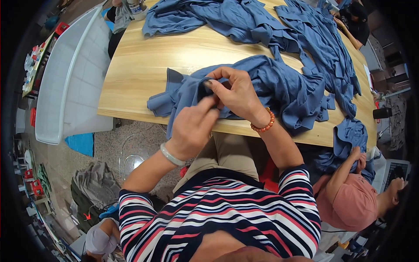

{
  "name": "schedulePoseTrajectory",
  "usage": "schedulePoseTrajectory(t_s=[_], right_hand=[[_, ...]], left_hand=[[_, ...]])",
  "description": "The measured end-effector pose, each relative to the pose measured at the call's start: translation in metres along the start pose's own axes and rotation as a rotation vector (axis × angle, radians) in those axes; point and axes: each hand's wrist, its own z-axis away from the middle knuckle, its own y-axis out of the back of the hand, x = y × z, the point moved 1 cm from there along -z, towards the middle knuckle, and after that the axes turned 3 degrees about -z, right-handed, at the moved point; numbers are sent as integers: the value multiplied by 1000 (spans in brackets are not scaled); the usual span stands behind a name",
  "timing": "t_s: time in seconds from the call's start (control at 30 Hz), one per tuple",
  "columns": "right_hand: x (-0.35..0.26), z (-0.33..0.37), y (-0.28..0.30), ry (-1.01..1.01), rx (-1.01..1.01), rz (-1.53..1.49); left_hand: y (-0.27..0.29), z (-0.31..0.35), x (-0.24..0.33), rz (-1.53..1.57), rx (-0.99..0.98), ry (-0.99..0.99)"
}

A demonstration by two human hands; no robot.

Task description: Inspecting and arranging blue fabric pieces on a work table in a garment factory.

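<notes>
A crumpled blue cloth shirt [283, 87] lies along the near side of the table, its left end hanging over the edge. My right hand [238, 91], a beaded bracelet on its wrist, pinches a fold of this shirt between thumb and forefinger. Something small and dark shows at the thumb tip; I cannot make out what it is. My left hand [192, 131], with a pale bangle at the wrist, meets the right from below. Its bent fingers are smeared by motion, so whether they grip the cloth is unclear.
More blue shirts [218, 19] are heaped across the far and right parts of the wooden table [126, 83]. A large white tub [83, 78] stands at the left. On the right, a person in pink [349, 196] handles blue cloth; other people are at the far edge.
</notes>
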Motion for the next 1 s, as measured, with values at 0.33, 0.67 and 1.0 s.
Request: schedulePoseTrajectory(t_s=[0.33, 0.67, 1.0], right_hand=[[-6, 2, -4, -44, 45, -68], [-1, 7, -1, 161, -98, 294], [0, 14, -2, 375, -102, 285]], left_hand=[[-24, 15, -50, 488, -434, 597], [-1, 7, -36, 1119, -119, 792], [-4, 8, -35, 1166, 41, 834]])
